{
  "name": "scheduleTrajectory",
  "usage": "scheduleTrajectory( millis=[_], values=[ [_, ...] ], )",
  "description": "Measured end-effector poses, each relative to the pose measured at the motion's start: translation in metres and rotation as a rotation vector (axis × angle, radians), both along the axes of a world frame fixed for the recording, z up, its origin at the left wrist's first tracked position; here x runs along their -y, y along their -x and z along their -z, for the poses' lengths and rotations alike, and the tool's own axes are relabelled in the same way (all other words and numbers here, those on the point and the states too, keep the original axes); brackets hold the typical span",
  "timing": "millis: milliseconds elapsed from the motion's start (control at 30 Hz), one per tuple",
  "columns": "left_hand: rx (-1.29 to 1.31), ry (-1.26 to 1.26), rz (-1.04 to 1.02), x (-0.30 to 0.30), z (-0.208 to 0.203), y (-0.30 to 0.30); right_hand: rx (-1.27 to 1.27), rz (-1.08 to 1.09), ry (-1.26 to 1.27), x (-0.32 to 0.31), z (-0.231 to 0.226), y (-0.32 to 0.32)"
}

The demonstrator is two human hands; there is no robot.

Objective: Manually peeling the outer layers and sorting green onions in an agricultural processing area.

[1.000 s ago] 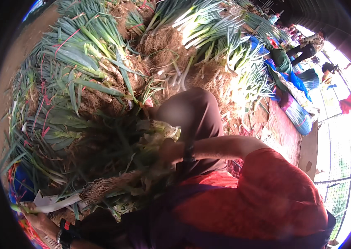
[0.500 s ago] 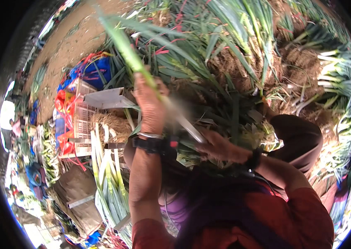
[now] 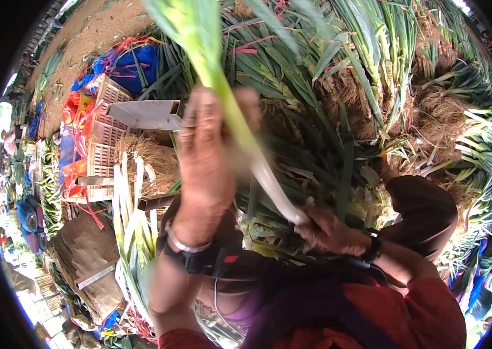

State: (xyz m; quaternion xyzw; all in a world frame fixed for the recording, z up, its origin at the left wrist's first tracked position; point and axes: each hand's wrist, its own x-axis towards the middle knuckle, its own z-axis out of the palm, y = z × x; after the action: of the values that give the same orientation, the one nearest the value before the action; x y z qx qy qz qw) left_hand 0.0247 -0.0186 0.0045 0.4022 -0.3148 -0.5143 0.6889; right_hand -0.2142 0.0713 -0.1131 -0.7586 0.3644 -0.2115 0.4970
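Note:
A leek point(image 3: 235, 119) slants across the middle, its white end low and its green leaves reaching past the top edge. My right hand point(image 3: 333, 231) is closed around its root end. My left hand point(image 3: 206, 157) is raised beside the stalk, partly smeared by motion. Its fingers look stretched upward, with the stalk passing between them and the blurred thumb. Whether the palm touches the stalk I cannot tell. Loose dark-green leaves point(image 3: 310, 168) lie beneath the leek, in front of my knees.
Piled leeks point(image 3: 374, 52) with brown roots spread across the far side and right. At left stand a slatted crate point(image 3: 103, 131), a metal channel point(image 3: 144, 114), a blue bag point(image 3: 126, 64) and upright trimmed leeks point(image 3: 135, 221). Brown sacking point(image 3: 86, 256) lies at lower left.
The leek has come closer to the view, and its root end has moved right and down with my right hand. My left hand has risen closer, its fingers straighter than before.

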Motion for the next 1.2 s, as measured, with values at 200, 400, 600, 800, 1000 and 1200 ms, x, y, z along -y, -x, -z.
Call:
scheduleTrajectory(
  millis=[200, 400, 600, 800, 1000, 1200],
  values=[
    [0.184, -0.067, -0.223, -0.024, -0.011, -0.037, 0.178, -0.005, -0.161, 0.161, -0.037, -0.113],
    [0.187, -0.205, 0.043, -0.031, -0.016, -0.038, -0.115, 0.144, 0.473, 0.23, 0.077, -0.216],
    [0.152, -0.225, 0.114, -0.016, -0.027, -0.036, -0.133, 0.466, 0.537, 0.218, 0.179, -0.103],
    [0.134, -0.318, 0.191, -0.017, -0.029, -0.043, -0.523, 0.612, 0.224, 0.234, 0.161, -0.011],
    [0.081, -0.259, 0.426, -0.01, -0.014, -0.023, -0.938, 0.294, 0.58, 0.221, 0.211, 0.033],
    [0.138, -0.359, 0.575, 0.0, -0.031, 0.004, -0.633, 0.359, 0.185, 0.234, 0.226, 0.044]
  ],
)
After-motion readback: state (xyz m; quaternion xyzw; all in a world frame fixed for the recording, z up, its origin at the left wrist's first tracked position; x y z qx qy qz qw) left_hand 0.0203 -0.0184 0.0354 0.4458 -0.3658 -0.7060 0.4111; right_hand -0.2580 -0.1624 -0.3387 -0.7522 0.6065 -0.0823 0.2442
